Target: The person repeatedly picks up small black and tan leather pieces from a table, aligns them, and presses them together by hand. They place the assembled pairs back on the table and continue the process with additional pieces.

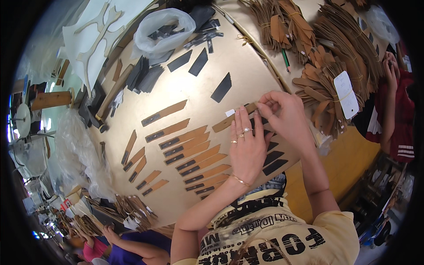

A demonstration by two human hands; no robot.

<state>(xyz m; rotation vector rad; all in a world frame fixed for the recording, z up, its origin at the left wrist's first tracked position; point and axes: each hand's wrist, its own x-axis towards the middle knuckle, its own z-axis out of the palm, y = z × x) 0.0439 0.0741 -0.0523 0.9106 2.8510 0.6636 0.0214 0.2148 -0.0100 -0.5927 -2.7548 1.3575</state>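
Fingers of left hand lay straight, outstretched across brown strip; I saw right hand pinch strip's right end between thumb and forefinger. Strip lay near right edge of table. Brown pieces with dark patches lay in rows toward near edge; hammer along left edge, plastic bag of black pieces near far edge.

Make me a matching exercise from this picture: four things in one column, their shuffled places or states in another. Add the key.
1. Left hand
2. Right hand
3. Round-mouthed plastic bag
4. Pencil-shaped stick

A. Green, beside brown bundles
B. At the right end of the brown strip
C. Holding dark pieces
D. Wearing rings

Pairs: 1-D, 2-B, 3-C, 4-A
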